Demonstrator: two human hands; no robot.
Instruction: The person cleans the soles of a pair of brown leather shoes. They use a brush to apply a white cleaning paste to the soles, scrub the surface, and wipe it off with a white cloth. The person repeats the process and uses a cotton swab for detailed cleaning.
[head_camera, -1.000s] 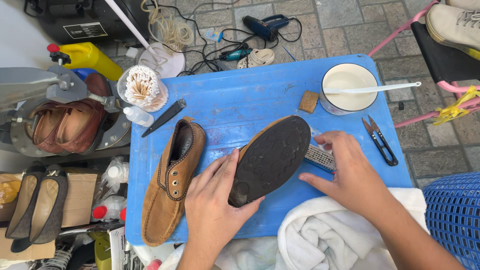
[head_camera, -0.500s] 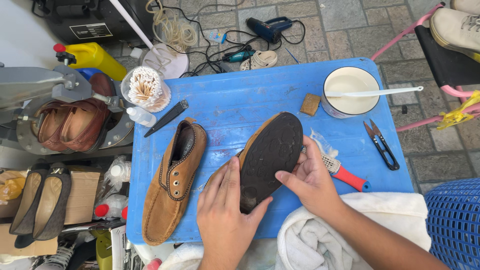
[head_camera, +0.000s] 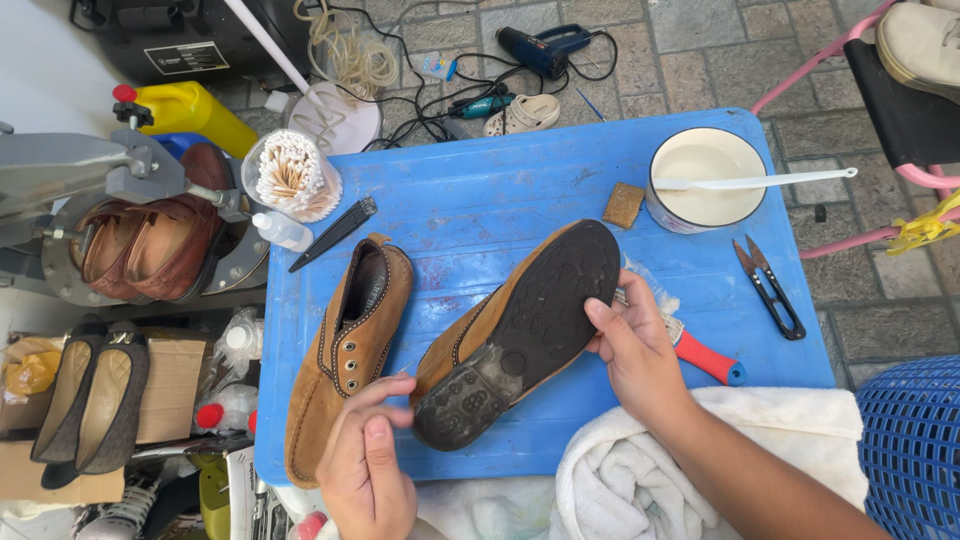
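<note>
Tan suede shoe (head_camera: 520, 330) lies sole-up, tilted over the blue table (head_camera: 480, 200), left hand (head_camera: 368, 465) pinching its heel, right hand (head_camera: 635, 350) clasping the toe edge: best gripped firmly, sole kept facing up.

A blue worktop (head_camera: 480, 200) is carrying a tan shoe (head_camera: 345, 350), white bowl (head_camera: 705, 180), black snips (head_camera: 770, 288), red-handled brush (head_camera: 700, 355), sponge (head_camera: 623, 205) and white towel (head_camera: 620, 480)
</note>
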